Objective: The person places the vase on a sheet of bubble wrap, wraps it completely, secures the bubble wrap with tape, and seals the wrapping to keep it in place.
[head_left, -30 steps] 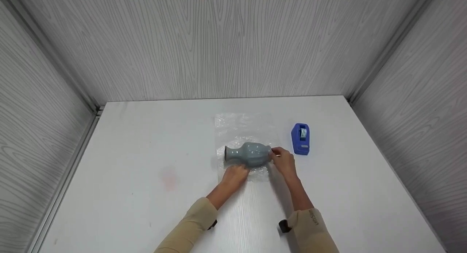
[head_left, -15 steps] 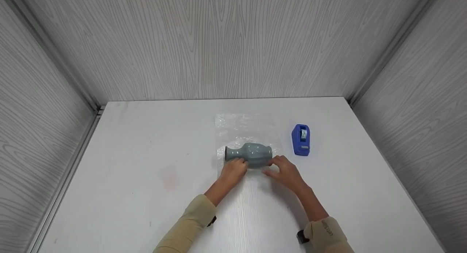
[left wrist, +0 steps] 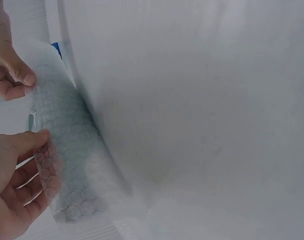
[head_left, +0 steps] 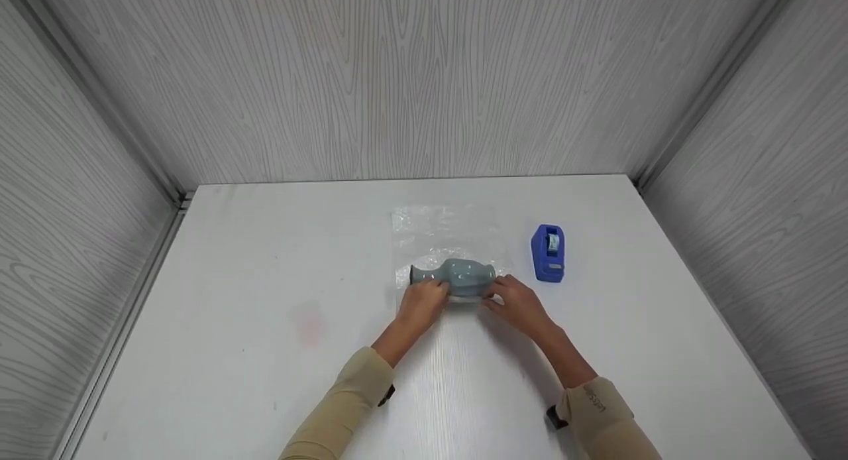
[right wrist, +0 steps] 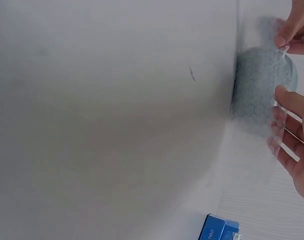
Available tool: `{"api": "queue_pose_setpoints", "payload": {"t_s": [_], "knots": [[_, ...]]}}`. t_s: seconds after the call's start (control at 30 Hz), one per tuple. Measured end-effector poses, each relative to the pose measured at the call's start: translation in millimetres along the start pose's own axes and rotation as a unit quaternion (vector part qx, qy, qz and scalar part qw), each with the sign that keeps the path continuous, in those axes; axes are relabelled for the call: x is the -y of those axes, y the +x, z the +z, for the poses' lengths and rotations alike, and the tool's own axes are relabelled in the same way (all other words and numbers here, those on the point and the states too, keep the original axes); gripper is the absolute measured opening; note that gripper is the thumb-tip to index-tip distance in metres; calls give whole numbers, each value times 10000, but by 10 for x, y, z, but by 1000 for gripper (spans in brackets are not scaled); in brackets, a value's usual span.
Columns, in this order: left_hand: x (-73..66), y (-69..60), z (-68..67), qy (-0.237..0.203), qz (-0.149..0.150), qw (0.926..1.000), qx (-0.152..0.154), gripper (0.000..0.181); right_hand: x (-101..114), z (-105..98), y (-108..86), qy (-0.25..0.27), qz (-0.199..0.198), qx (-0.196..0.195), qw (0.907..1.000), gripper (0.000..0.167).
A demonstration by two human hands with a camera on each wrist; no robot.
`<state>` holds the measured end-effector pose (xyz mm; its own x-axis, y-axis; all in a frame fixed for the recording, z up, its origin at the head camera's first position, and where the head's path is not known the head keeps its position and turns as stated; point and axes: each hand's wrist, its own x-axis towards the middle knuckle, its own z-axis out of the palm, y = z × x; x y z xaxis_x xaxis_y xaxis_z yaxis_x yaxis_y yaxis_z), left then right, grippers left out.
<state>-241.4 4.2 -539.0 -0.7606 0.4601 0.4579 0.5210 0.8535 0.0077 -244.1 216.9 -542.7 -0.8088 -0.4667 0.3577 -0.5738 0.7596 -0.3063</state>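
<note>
A glossy grey-blue vase [head_left: 468,274] lies on its side on a clear bubble wrap sheet [head_left: 445,229], its neck pointing left. My left hand [head_left: 423,304] pinches the sheet's near edge beside the neck. By the vase's base, my right hand [head_left: 521,306] pinches the same edge between thumb and fingers. In the left wrist view the raised bubble wrap [left wrist: 67,135] stands against the vase, fingers of the left hand [left wrist: 17,185] behind it. The right wrist view shows the vase dimly through the wrap [right wrist: 254,90], with the right hand [right wrist: 296,130] holding the edge.
A blue tape dispenser [head_left: 548,253] stands on the white table [head_left: 265,261], to the right of the wrap. Grey wood-grain panels [head_left: 411,82] rise at the back and both sides. A faint pink mark shows on the table at left.
My right hand has left the vase's base and taken the wrap's near edge. Both hands have raised that edge up against the vase. The vase itself has hardly moved.
</note>
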Motion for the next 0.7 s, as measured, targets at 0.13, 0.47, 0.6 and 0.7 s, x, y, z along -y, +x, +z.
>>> {"api": "queue_pose_setpoints", "payload": {"t_s": [0.13,0.47,0.6,0.7], "knots": [[11,19,18,176,27,9993,-336,9,-21,10,22,-7,13,-58,10000,9],[-41,106,-25,483,256,9951,819,79,10,-9,79,82,293,-25,9995,6],[-53,174,-28,754,485,9847,1496,93,20,-20,96,159,397,1,9991,6],[-51,218,-8,709,493,9826,1643,87,23,-31,110,239,468,49,9986,5]]}}
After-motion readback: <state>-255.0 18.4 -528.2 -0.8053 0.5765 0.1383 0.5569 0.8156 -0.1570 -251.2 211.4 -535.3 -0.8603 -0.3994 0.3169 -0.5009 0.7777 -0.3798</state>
